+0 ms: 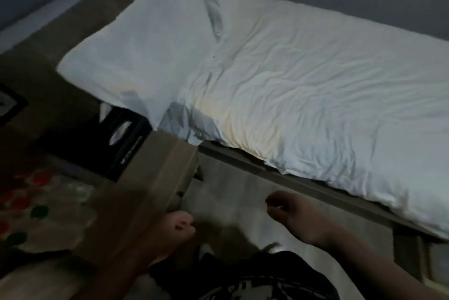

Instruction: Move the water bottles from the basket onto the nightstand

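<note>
1. So, both hands are empty — left hand [181,225] loosely curled by the front edge of the nightstand [145,192], right hand [284,212] curled the same way, hanging over the floor beside the bed [303,85].
2. Blurry bottles [36,205] with red and green caps sit on the nightstand's left part, near a black box [121,139].
3. Basket isn't in view, so I'd guess it's between trips — next move means reaching back for another bottle.

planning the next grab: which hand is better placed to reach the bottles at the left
Left, probably. The left hand hangs beside the nightstand, nearer the blurry bottles; the right hand is over the floor by the bed.
</note>
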